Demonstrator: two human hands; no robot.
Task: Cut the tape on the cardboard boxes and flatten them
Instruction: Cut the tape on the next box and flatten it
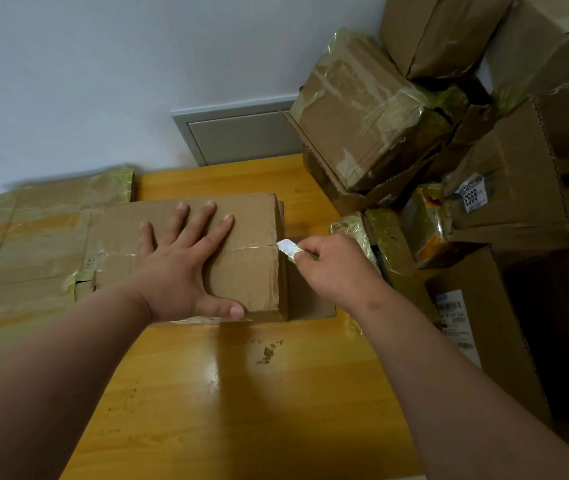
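Note:
A closed brown cardboard box (248,271) stands on the yellow wooden table (241,393). Clear tape runs along its top seam. My left hand (186,261) lies flat on the box top with fingers spread, pressing it down. My right hand (331,268) is at the box's right edge and pinches a loose end of the tape (287,247), which is lifted off the seam's end. No cutting tool shows in either hand.
Flattened taped cardboard (34,244) lies at the table's left, partly under the box. A heap of taped and open boxes (373,112) fills the right side, down to the floor. A grey wall panel (238,133) sits behind the table. Cardboard crumbs (269,351) dot the tabletop.

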